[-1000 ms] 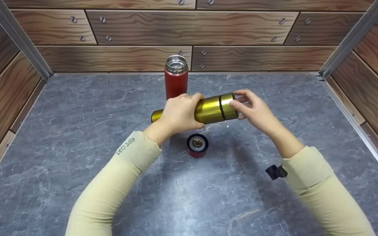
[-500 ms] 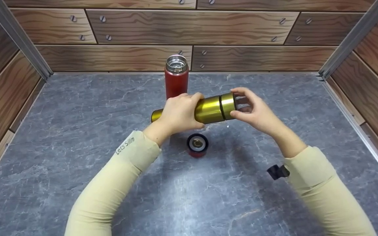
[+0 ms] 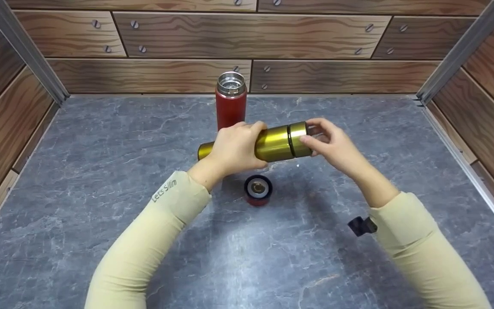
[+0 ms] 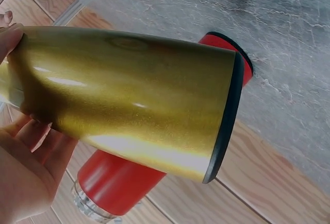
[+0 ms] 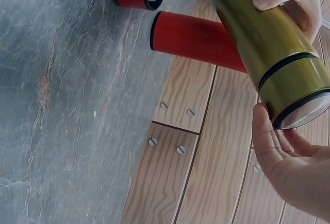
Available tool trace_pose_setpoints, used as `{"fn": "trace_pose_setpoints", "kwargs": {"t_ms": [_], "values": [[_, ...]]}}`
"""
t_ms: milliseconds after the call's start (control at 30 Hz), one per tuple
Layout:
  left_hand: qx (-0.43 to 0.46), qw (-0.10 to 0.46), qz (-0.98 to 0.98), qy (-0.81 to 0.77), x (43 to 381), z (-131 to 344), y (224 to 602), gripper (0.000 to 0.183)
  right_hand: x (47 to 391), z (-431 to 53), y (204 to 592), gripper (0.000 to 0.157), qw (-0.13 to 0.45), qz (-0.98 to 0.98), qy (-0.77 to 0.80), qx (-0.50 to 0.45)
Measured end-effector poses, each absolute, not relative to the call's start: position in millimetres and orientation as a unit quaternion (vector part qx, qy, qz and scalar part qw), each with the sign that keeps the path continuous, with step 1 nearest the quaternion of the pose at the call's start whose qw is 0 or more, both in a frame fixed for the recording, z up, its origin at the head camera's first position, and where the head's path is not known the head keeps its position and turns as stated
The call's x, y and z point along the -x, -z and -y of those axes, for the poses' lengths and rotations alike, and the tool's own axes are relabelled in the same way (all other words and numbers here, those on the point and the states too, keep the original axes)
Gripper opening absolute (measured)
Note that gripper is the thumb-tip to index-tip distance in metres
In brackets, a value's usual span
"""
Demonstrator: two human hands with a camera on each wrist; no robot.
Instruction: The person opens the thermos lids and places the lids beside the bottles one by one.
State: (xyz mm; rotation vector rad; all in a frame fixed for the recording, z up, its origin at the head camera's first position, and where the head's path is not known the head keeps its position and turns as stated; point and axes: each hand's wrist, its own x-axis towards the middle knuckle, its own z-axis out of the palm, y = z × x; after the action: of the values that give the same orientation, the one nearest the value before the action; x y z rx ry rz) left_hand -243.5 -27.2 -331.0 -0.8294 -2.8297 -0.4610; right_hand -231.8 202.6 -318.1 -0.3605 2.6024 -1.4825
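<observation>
A gold thermos (image 3: 274, 144) is held tilted above the table, its capped end toward the right. My left hand (image 3: 235, 148) wraps round its body; in the left wrist view the black-rimmed base of the gold thermos (image 4: 154, 100) shows large. At the other end, the fingers and thumb of my right hand (image 3: 338, 150) grip the gold lid (image 3: 300, 139), which a dark ring sets off from the body. The right wrist view shows my right fingertips at the edge of the gold lid (image 5: 296, 87). Part of the gold body is hidden under my left hand.
Behind my left hand a red thermos (image 3: 230, 107) stands upright without a lid, its steel mouth showing. A red lid (image 3: 258, 189) lies on the grey marbled table (image 3: 101, 137) in front, hollow side up. Wood-patterned walls (image 3: 251, 36) enclose the back and sides.
My right hand's fingers spread and turned round the gold lid half a second ago, then turned back, the thumb rising on its side. My left hand and the gold thermos stay in place.
</observation>
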Motion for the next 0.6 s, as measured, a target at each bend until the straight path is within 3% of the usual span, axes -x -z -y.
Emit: {"fn": "trace_pose_setpoints", "kwargs": {"t_ms": [333,467,600], "values": [[0.269,0.069,0.947,0.161,243.4,28.4,331.4,0.07,227.5,-203.7,319.3,0.061,0.03,-0.851,0.487,0.194],[0.269,0.068,0.948,0.158,243.7,28.4,331.5,0.07,228.3,-203.8,319.2,0.063,0.04,-0.852,0.49,0.179],[0.27,0.07,0.947,0.157,243.6,27.6,331.4,0.068,230.3,-203.0,318.1,0.056,0.05,-0.866,0.479,0.137]]}}
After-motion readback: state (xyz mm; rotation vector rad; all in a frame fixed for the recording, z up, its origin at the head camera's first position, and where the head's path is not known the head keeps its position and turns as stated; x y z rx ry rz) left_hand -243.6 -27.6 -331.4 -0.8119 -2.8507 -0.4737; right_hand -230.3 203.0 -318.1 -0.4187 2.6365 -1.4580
